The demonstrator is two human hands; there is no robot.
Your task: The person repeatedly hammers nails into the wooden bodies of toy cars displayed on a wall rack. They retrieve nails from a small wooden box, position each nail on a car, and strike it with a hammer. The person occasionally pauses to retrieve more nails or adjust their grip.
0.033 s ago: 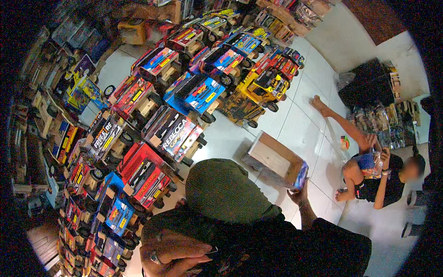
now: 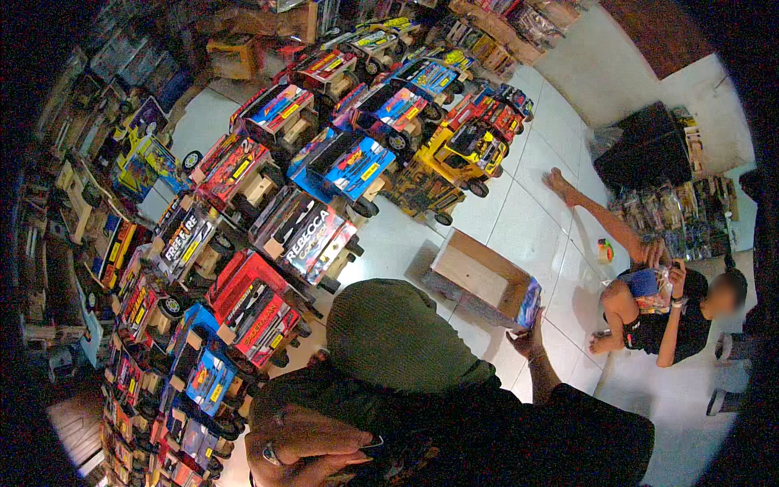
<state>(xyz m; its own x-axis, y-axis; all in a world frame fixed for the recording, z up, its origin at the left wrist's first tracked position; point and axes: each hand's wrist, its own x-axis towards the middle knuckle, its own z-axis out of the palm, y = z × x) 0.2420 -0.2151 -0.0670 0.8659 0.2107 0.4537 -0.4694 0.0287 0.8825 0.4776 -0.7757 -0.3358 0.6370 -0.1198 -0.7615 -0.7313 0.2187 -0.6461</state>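
Observation:
My right hand (image 2: 531,339) is closed on the printed blue-purple end of an open wooden box (image 2: 477,276). The box tilts so its pale inside shows. My left hand (image 2: 312,446) is close by at the lower edge, with a ring and its fingers pressed together. A small shiny thing shows at its fingertips, too small to name. An olive cloth-covered round form (image 2: 393,333) stands between the hands; I cannot tell whether it is a cap or a knee. Black cloth (image 2: 519,430) covers the lower middle.
Rows of wooden toy trucks (image 2: 256,312) with printed sides fill the left and centre. A yellow toy truck (image 2: 475,150) stands near the box on white floor tiles (image 2: 531,215). At right, a seated person (image 2: 690,312) holds a packet. Bagged goods (image 2: 673,211) line the wall; a tape roll (image 2: 605,250) lies nearby.
The box has shifted slightly left and turned a little in my right hand, which has risen slightly. My left hand looks almost unmoved.

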